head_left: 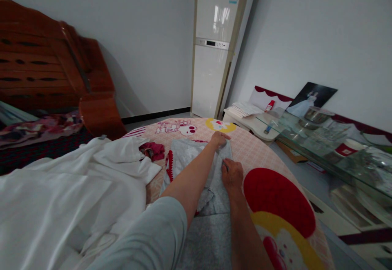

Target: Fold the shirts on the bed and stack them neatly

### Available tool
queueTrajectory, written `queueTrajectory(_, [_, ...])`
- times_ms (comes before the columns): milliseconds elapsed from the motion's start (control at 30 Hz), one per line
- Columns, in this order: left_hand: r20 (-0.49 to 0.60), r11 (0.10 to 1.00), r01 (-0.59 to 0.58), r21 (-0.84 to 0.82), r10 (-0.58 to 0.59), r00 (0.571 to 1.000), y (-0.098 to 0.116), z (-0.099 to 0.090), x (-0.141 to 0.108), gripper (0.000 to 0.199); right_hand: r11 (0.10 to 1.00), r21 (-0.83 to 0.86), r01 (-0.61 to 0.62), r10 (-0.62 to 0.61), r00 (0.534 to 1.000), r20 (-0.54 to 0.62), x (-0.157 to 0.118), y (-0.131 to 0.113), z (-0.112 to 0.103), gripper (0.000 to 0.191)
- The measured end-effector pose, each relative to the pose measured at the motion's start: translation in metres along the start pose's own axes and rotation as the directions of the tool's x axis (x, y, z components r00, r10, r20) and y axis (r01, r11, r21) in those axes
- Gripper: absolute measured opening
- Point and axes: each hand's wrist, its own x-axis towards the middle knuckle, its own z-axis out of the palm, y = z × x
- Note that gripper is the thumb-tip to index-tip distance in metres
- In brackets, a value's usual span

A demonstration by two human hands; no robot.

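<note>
A grey garment with red zigzag trim lies on a round table covered by a pink checked cloth. My left hand reaches to its far edge, fingers closed on the grey fabric near the far right corner. Nearer to me, my right hand pinches the same garment along its right side, with fingers curled. Beside it on the left is a heap of white fabric, and a small dark red cloth rests between the two.
A wooden bench stands at the left, a tall white air conditioner in the back corner. Along the right runs a glass-topped cabinet with a metal bowl, a red-and-white cup and a photo.
</note>
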Motion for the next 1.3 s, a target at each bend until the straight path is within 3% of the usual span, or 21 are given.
queueTrajectory(133, [0.000, 0.975, -0.111, 0.194, 0.113, 0.994, -0.010, 0.002, -0.007, 0.042, 0.999, -0.023, 0.034, -0.034, 0.999, 0.010, 0.000, -0.001, 0.001, 0.034])
queueTrajectory(267, [0.043, 0.918, -0.225, 0.326, 0.223, 0.974, -0.016, 0.008, -0.017, 0.046, 0.986, -0.148, 0.073, -0.050, 0.987, 0.153, -0.003, -0.005, 0.004, 0.041])
queueTrajectory(367, [0.050, 0.888, -0.262, 0.378, 0.263, 0.963, -0.010, 0.002, -0.022, 0.053, 0.967, -0.241, 0.086, -0.025, 0.969, 0.245, -0.005, -0.008, 0.006, 0.046])
queueTrajectory(433, [-0.009, 0.884, -0.266, 0.384, 0.292, 0.957, -0.004, -0.013, -0.027, 0.053, 0.958, -0.275, 0.085, -0.010, 0.965, 0.263, -0.005, -0.009, 0.006, 0.049])
queueTrajectory(533, [-0.176, 0.905, -0.231, 0.357, 0.308, 0.935, -0.004, -0.050, -0.046, 0.049, 0.950, -0.304, 0.075, 0.011, 0.962, 0.272, -0.003, -0.009, 0.005, 0.053])
queueTrajectory(700, [-0.267, 0.908, -0.014, 0.419, 0.138, 0.954, -0.036, -0.121, -0.118, 0.039, 0.946, -0.318, 0.069, 0.033, 0.952, 0.305, -0.001, -0.011, 0.001, 0.055])
queueTrajectory(800, [-0.354, 0.870, 0.142, 0.472, 0.039, 0.934, -0.058, -0.143, -0.163, 0.036, 0.944, -0.321, 0.077, 0.033, 0.946, 0.323, -0.001, -0.012, -0.002, 0.054])
queueTrajectory(967, [-0.411, 0.872, 0.216, 0.439, -0.019, 0.911, -0.082, -0.136, -0.195, 0.030, 0.937, -0.333, 0.108, 0.007, 0.946, 0.324, -0.002, -0.008, -0.001, 0.050])
queueTrajectory(1167, [-0.462, 0.867, 0.284, 0.409, -0.072, 0.884, -0.098, -0.119, -0.187, 0.032, 0.932, -0.343, 0.121, -0.021, 0.960, 0.280, -0.001, -0.002, 0.004, 0.049])
queueTrajectory(1300, [-0.440, 0.861, 0.296, 0.413, -0.096, 0.893, -0.102, -0.122, -0.182, 0.031, 0.934, -0.327, 0.143, -0.096, 0.983, 0.156, 0.004, 0.002, 0.009, 0.049])
